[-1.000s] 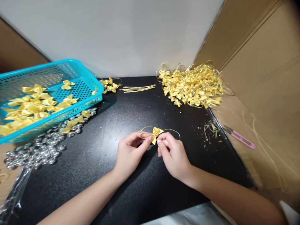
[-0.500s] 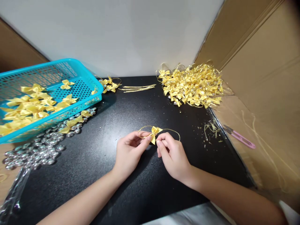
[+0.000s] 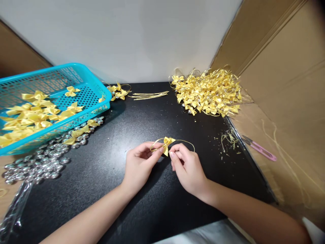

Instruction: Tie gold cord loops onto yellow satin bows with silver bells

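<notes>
Above the middle of the black tabletop (image 3: 142, 125), a yellow ribbon bow (image 3: 167, 142) is pinched between the thumb and fingers of my left hand (image 3: 142, 161). Thin gold cord (image 3: 186, 141) runs from the bow, with one loop on the left by my left fingers and another curving over to the right. My right hand (image 3: 186, 166) is closed close beside the bow, thumb and forefinger pressed together on the cord's end. That end is mostly hidden by the fingertips.
A turquoise basket (image 3: 98, 107) of yellow bows stands left, with silver beads (image 3: 38, 164) in front of it. Cut gold cords (image 3: 149, 96) lie at the back. Finished bows form a pile (image 3: 208, 91) back right. Pink thread snips (image 3: 261, 149) and cord scraps (image 3: 230, 139) lie right.
The cord loop on the left has shifted slightly and looks a little narrower. Both hands keep almost the same place and grip.
</notes>
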Available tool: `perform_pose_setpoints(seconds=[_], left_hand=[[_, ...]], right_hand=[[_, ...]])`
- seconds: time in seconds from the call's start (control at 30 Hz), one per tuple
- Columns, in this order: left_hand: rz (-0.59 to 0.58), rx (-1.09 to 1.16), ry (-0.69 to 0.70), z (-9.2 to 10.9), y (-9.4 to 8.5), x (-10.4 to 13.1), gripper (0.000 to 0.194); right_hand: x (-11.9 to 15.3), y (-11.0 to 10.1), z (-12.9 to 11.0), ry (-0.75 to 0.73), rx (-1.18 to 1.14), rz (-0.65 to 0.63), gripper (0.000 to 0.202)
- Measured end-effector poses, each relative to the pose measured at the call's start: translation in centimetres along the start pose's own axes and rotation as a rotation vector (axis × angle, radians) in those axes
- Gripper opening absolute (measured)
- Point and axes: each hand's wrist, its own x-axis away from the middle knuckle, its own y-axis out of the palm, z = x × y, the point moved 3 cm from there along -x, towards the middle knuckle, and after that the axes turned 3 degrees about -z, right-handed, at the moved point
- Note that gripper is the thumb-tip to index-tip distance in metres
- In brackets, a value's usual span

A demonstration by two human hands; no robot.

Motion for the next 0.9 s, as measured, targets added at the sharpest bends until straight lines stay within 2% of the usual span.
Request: perform_pose_setpoints(seconds=[0.37,0.9], left_hand=[[0.003,-0.02,0.031,0.26,0.23,0.14,0.005],[0.019,-0.014,0.007,0.32,0.05,0.07,0.007]], right_hand=[[-0.23,0.01,-0.05,0.026,-0.01,0.031,0.013],[-0.33,-0.07,-0.01,0.05,-0.048,0.018,0.014]])
